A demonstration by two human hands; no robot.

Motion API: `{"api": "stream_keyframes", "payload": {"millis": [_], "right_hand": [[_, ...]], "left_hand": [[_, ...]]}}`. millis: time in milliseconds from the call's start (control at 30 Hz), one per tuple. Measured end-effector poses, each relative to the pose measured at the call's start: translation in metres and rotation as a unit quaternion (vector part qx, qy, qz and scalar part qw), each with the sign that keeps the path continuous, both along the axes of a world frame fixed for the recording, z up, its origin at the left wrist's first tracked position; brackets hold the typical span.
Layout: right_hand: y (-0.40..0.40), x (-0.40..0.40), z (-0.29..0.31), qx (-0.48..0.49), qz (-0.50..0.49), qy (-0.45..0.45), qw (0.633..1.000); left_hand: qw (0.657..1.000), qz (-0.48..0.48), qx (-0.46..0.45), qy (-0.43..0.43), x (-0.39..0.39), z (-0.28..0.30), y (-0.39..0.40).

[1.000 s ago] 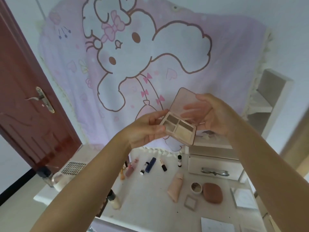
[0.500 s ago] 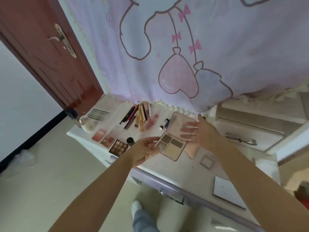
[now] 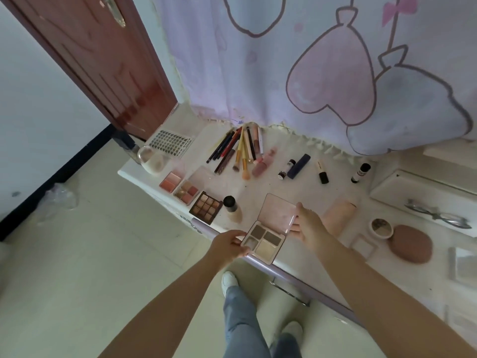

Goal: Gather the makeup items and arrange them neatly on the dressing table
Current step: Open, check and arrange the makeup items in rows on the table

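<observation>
While the left hand (image 3: 227, 245) pinches the near-left corner of the open four-pan palette (image 3: 263, 241) between thumb and fingers, the right hand (image 3: 308, 224) supports the clear lid (image 3: 277, 213) from behind with fingers spread and nearly straight, thumb at the lid's right edge

Change over the last second: the palette was held high in front of the hanging cloth (image 3: 309, 60); it has since come down and now hangs low over the near edge of the dressing table (image 3: 258, 187), just right of the foundation bottle (image 3: 232, 208). Judgement: inspection is over and placement is in hand, probably continuing the row formed by the nine-pan palette (image 3: 206, 207) and the two blush palettes (image 3: 178, 187) to the left

Beyond, brushes and pencils (image 3: 237, 148) lie grouped at the far edge; lipsticks (image 3: 299, 166) lie apart to the right

Writing: the lash tray (image 3: 167, 142) carries a printed strip, too small to read. No other label is legible
</observation>
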State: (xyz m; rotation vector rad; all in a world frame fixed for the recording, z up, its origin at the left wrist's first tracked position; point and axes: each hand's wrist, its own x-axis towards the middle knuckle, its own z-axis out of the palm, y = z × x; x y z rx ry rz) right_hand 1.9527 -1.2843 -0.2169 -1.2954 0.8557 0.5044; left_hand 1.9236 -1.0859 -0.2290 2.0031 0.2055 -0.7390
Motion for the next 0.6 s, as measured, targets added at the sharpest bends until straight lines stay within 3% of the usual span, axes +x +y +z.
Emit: {"api": "stream_keyframes", "payload": {"millis": [167, 400, 533, 600], "right_hand": [[0.011, 0.006, -0.011, -0.028, 0.003, -0.016, 0.999], [0.008, -0.013, -0.012, -0.002, -0.02, -0.058, 0.998], [-0.016, -0.057, -0.012, -0.109, -0.003, -0.123, 0.986], [-0.035, -0.082, -0.01, -0.206, 0.053, -0.176, 0.961]], "left_hand": [[0.999, -0.012, 0.03, -0.028, -0.003, -0.006, 0.007], [0.995, 0.05, 0.069, -0.051, -0.019, -0.011, -0.008], [0.976, 0.035, 0.182, -0.116, -0.05, -0.011, -0.018], [0.966, 0.005, 0.19, -0.173, -0.066, -0.009, -0.028]]}}
